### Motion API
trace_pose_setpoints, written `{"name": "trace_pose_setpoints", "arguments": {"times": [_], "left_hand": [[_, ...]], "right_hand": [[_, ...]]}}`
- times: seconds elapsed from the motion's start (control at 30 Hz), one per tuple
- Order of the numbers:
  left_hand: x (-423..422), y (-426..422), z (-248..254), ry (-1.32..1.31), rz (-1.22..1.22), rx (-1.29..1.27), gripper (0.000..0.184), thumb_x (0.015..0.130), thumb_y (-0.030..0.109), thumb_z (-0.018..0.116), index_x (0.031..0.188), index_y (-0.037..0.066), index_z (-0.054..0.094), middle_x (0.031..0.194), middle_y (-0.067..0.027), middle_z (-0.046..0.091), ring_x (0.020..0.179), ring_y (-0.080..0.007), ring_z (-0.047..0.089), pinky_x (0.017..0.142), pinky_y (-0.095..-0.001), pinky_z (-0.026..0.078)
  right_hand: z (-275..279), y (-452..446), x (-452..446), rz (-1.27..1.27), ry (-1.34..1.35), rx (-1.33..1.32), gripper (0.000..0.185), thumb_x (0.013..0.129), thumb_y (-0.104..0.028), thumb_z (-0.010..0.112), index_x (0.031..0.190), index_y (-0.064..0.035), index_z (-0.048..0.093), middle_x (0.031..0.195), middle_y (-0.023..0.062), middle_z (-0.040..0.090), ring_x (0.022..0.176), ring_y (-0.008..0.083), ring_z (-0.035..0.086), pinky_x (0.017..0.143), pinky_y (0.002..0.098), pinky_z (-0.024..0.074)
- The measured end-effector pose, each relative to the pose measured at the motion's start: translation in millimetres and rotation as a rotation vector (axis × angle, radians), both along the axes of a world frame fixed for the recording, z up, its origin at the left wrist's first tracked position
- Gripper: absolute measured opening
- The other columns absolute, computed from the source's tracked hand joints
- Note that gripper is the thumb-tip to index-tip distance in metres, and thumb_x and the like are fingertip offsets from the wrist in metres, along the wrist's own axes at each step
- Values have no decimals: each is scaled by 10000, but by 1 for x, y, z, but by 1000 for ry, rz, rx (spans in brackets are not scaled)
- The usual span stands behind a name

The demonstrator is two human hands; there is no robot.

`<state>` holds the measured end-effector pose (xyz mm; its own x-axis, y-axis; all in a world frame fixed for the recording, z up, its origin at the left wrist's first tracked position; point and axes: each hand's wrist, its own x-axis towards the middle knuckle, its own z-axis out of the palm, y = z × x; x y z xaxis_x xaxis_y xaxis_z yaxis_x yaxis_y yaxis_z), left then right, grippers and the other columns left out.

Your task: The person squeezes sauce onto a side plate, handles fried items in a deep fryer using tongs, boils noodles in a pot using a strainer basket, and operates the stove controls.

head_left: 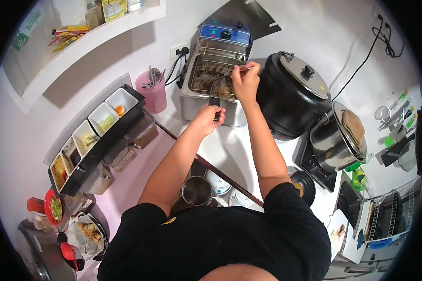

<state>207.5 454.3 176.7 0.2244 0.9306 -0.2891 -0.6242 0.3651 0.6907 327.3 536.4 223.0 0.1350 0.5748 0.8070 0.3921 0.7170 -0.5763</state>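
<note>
All the fingers of the left hand (208,120) that show are curled round the black handle (214,101) of a wire basket (218,61), which sits in the well of the fryer (191,108). The right hand (246,83), at the fryer's right edge, is bent nearly closed, thumb and fingers pinching a thin utensil (226,76) that slants down over the basket.

Where the utensil ends cannot be made out. The food (225,89) in the basket, golden near the right hand and darker farther left, is blurred among bubbles, so its kind is hard to tell. Left of and above the fryer, a shelf (126,25) is cut off by the frame.

Just left of the fryer, a pink cup (154,103) holds metal utensils. Farther left and nearer the person, a row of white tubs (126,97) carries an orange round item (120,110), pale shreds and other fillings; beyond it, a red bowl (49,200) holds green pieces (56,209). Right of the fryer stands a black warmer (279,100), its contents hidden beneath a lid (302,77). Farther right than the warmer is a steel pot (324,147), its inside also out of sight.
</note>
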Motion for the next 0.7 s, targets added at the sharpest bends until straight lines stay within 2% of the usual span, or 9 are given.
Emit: {"name": "trace_pose_setpoints", "arguments": {"times": [0.07, 0.13, 0.33, 0.53, 0.6, 0.67, 0.7], "left_hand": [[2, -2, 2, 8, 17, 2, 63, 809, -11, 436, 861, -41, 415, 758, -94, 481, 584, -135, 488, 445, -225, 428], [1, -3, 2, 16, 34, 4, 63, 809, -11, 437, 860, -43, 417, 758, -94, 482, 585, -135, 488, 445, -225, 428], [1, -1, 2, 11, 13, -14, 65, 807, -15, 436, 863, -44, 420, 764, -99, 489, 584, -139, 487, 445, -229, 429], [3, 1, -5, 3, 6, -7, 115, 805, -10, 448, 898, -26, 382, 770, -98, 495, 585, -137, 489, 446, -223, 430], [4, 0, -6, 6, 18, 4, 137, 809, -5, 454, 914, -11, 366, 780, -100, 499, 587, -134, 492, 446, -223, 431], [5, 1, -9, 16, 19, 13, 137, 809, -3, 455, 916, -7, 369, 783, -100, 499, 588, -134, 493, 446, -226, 432], [6, 1, -10, 24, 23, 24, 136, 810, -2, 456, 918, -4, 372, 786, -100, 500, 589, -134, 494, 447, -228, 432]], "right_hand": [[-1, 1, -8, 0, -72, 10, 283, 810, -78, 581, 923, -5, 332, 679, 114, 597, 559, 169, 611, 506, 274, 474], [-1, -4, -14, -29, -101, -7, 299, 785, -81, 588, 935, 2, 343, 631, 154, 551, 532, 278, 586, 496, 363, 447], [9, 2, 0, -159, -156, 76, 285, 795, -85, 583, 925, 2, 344, 647, 156, 563, 552, 297, 596, 509, 387, 460], [22, -10, 4, -102, -83, 35, 282, 795, -72, 576, 926, 11, 342, 654, 162, 569, 547, 305, 593, 505, 368, 459], [17, -9, -1, -144, -131, 75, 300, 796, -102, 596, 930, 1, 349, 641, 132, 578, 526, 241, 598, 506, 325, 466], [9, -7, -7, -159, -170, -85, 305, 794, -108, 595, 935, 4, 349, 626, 136, 575, 554, 260, 603, 526, 343, 468], [1, 1, -9, -139, -172, -33, 302, 797, -108, 592, 937, 2, 349, 642, 137, 580, 566, 256, 607, 535, 339, 472]]}}
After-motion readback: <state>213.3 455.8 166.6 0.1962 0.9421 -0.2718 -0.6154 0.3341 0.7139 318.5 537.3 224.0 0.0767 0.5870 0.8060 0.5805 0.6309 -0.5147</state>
